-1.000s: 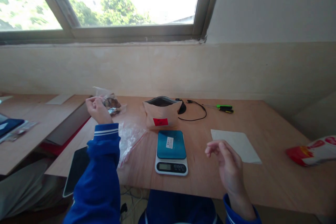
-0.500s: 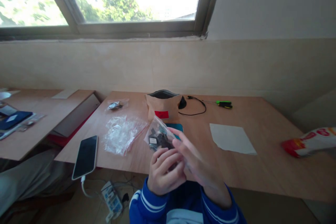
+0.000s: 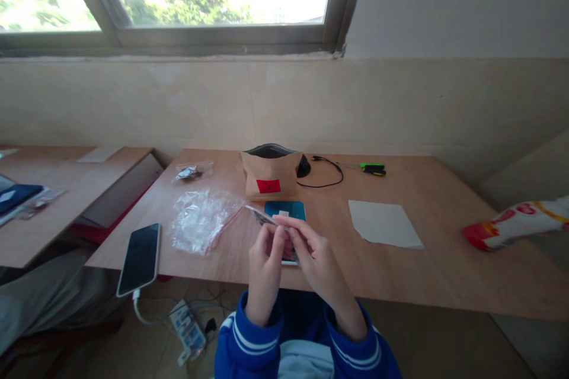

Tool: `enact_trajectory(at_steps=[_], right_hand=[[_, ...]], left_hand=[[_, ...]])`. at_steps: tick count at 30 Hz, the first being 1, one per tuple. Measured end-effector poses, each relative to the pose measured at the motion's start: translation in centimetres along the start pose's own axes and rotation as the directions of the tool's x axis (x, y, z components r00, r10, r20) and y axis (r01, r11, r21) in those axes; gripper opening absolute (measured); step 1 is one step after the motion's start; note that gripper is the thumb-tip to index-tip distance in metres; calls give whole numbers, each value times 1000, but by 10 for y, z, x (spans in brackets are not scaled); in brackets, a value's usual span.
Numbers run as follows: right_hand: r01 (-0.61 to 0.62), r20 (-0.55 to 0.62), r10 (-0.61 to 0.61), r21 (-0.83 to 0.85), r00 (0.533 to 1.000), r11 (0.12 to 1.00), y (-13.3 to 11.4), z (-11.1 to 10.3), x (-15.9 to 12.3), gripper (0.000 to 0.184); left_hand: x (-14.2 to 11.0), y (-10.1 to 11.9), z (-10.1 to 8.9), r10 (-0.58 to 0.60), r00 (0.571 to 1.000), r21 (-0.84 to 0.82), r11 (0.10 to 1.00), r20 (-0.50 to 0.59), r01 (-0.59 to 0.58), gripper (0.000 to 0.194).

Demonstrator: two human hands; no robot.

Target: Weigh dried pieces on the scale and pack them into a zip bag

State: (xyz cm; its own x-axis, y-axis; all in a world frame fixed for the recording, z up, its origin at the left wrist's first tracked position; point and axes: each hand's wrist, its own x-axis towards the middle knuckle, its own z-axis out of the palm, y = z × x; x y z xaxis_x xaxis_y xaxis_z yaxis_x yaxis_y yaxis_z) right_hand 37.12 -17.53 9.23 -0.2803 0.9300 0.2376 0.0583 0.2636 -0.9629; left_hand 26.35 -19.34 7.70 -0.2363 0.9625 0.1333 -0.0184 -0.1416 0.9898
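Observation:
Both hands pinch the top edge of a small clear plastic bag [image 3: 258, 215] with dark parts inside. My left hand [image 3: 267, 260] grips it from the left, thumb on top. My right hand [image 3: 313, 254] closes on the same edge with thumb and fingertips meeting the left hand's. Most of the bag is hidden behind the fingers. Behind the hands a teal flat object [image 3: 294, 208] with a white label lies on the table, partly covered. Farther back stands a brown paper pouch [image 3: 249, 177], its mouth open and a red label on its front.
Clear plastic bags [image 3: 200, 222] and a small filled bag [image 3: 193, 172] lie left. A charging phone [image 3: 140, 259] overhangs the front edge. Rightward are a black cable [image 3: 340, 172], screwdrivers [image 3: 373, 169], a paper sheet [image 3: 384, 224] and a red-white packet [image 3: 511, 225]. A person's leg [image 3: 53, 302] shows at left.
The bag has tipped from facing me to nearly edge-on. My right hand has come in from the bag's side, and both hands now pinch its edge together. The view has shifted slightly.

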Motion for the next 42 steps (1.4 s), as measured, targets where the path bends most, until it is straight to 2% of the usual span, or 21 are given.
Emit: enact_trajectory(at_steps=[3, 8, 16, 22, 27, 31, 35, 39, 41, 42], right_hand=[[34, 13, -35, 36, 999, 999, 3, 6, -2, 34], [-1, 16, -1, 123, 1000, 992, 9, 1, -5, 38], [-44, 49, 35, 209, 998, 977, 16, -3, -6, 36], [-122, 53, 113, 247, 992, 961, 15, -3, -7, 34], [-63, 39, 57, 177, 998, 982, 15, -5, -8, 31], [-77, 26, 75, 85, 997, 993, 20, -10, -7, 20], [-6, -78, -6, -144, 997, 990, 26, -13, -8, 16], [38, -211, -86, -218, 974, 975, 30, -12, -7, 14], [43, -371, -114, -196, 922, 980, 33, -18, -6, 14], [41, -482, -127, -185, 867, 982, 34, -22, -4, 15]], left_hand=[[8, 2, 2, -16, 1000, -12, 1000, -23, 15, 32], [12, -1, -1, 46, 999, 101, 994, 18, -47, 27], [6, -11, -5, 47, 992, 8, 999, 120, -48, 28], [7, -13, -5, -21, 987, -94, 995, 158, 36, 28], [5, -11, -4, 5, 988, -46, 999, 153, 2, 28], [4, -11, -5, 35, 996, 67, 997, 81, -41, 28], [4, -11, -5, 85, 992, 228, 968, 90, -104, 27], [1, -7, -3, 152, 980, 314, 931, 127, -185, 24], [-4, -5, -4, 148, 977, 323, 927, 157, -192, 25], [-6, -4, -6, 134, 977, 323, 929, 168, -183, 26]])
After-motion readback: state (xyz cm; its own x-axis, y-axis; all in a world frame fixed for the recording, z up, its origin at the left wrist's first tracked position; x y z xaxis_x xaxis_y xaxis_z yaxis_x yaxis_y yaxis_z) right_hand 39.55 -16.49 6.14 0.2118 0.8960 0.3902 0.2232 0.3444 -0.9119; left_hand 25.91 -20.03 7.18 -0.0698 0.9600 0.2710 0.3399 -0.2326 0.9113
